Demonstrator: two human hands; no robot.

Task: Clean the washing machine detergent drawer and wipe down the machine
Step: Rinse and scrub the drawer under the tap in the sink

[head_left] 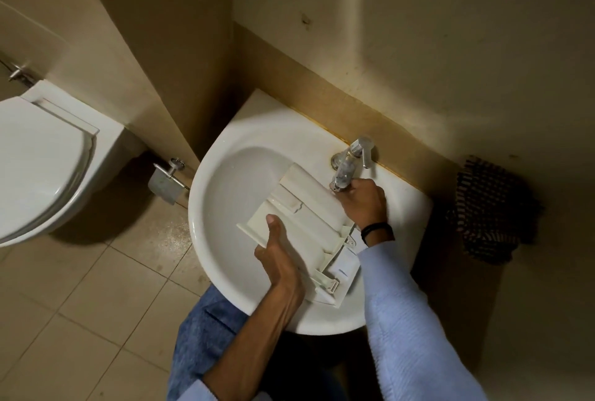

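While we are holding the detergent drawer (299,220) over the sink (222,194), our left hand (277,259) is gripping its near edge and our right hand (363,199) its far end by the tap (347,162); light, rigid, likely slippery when wet.

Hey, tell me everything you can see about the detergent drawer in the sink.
The detergent drawer is off-white plastic, long, with ribbed compartments and a flat front panel toward the person. It lies tilted across the white sink, its far end under the metal tap. The left hand grips its near side; the right hand holds its far end.
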